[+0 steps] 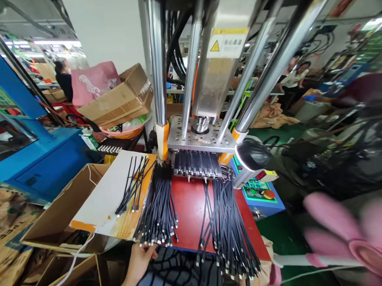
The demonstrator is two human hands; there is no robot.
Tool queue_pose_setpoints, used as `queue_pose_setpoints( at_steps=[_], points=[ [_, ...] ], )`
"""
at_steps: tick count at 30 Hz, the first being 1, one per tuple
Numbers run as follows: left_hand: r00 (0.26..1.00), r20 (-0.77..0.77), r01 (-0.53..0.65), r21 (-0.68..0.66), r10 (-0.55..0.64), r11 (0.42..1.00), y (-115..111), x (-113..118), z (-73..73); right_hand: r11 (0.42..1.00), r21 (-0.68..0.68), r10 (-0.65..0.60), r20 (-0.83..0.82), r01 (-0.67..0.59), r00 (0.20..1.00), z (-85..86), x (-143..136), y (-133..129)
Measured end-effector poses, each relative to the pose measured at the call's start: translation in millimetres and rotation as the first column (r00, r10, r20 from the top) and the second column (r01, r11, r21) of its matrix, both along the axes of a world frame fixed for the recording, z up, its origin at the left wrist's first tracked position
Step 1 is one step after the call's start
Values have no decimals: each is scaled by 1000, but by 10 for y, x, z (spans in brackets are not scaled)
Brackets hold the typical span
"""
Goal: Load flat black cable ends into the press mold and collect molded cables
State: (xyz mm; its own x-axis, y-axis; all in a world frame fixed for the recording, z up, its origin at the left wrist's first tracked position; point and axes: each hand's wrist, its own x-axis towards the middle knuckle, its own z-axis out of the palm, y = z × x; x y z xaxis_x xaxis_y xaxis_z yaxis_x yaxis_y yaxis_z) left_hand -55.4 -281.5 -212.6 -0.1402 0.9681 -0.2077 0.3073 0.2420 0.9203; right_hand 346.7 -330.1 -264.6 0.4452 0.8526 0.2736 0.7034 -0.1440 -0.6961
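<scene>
My left hand [142, 255] is at the red table's front edge, just below the ends of the left bundle of black cables [160, 207]; its fingers are partly hidden under the edge and the cable ends. My right hand [252, 282] shows only in part at the bottom, beneath the plug ends of the right cable bundle [231, 225]; its fingers are mostly hidden. Several loose black cables [132, 187] lie on a white board. A row of black cables sits in the metal fixture [197, 170] under the press plate [203, 138].
Steel columns [158, 68] rise around the press. The blue control box [265, 203] with a red button is at the right, near a lamp head [253, 155]. A pink fan [368, 253] stands lower right. Cardboard boxes [61, 207] are at the left. People are in the background.
</scene>
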Motion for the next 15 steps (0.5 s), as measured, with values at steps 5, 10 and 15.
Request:
queue_pose_setpoints(
  at_steps=[5, 10, 15],
  points=[
    [999, -22, -27, 15, 27, 1000, 1, 20, -64, 992, 90, -86, -41, 89, 995, -51, -28, 67],
    [1000, -19, -24, 11, 24, 1000, 13, 39, -95, 988, 127, -75, -92, 86, 993, 1, -56, 104],
    [1000, 14, -5, 14, 5, 1000, 8, 44, -72, 990, 124, -55, -156, 75, 986, 65, -108, 130]
  ],
)
